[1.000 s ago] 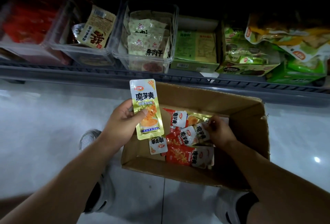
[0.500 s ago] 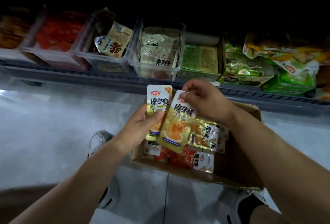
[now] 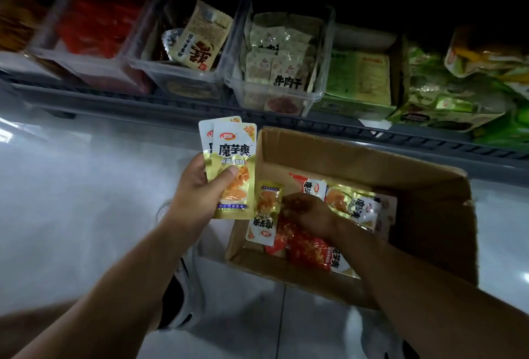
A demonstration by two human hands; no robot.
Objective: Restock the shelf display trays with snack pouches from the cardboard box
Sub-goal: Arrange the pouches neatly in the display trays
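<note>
My left hand [image 3: 200,195] holds two gold snack pouches [image 3: 233,164] stacked upright, thumb pressed on the front one, just left of the open cardboard box [image 3: 400,175] on the floor. My right hand [image 3: 307,212] is down inside the box, fingers curled among the pouches beside a gold pouch [image 3: 267,207] that stands on end; whether it grips that pouch is unclear. More gold pouches [image 3: 355,207] and red pouches [image 3: 307,250] lie loose in the box. Clear display trays [image 3: 274,95] sit on the low shelf behind the box.
The shelf rail [image 3: 372,135] runs across just behind the box. Other clear trays [image 3: 177,75] hold brown and red snacks on the left; green cartons [image 3: 357,78] and bags stand on the right. My shoes [image 3: 183,287] are on the pale tiled floor beside the box.
My right hand left the second gold pouch on top of the one in my left hand and dropped back into the box. My left hand now holds both pouches.
</note>
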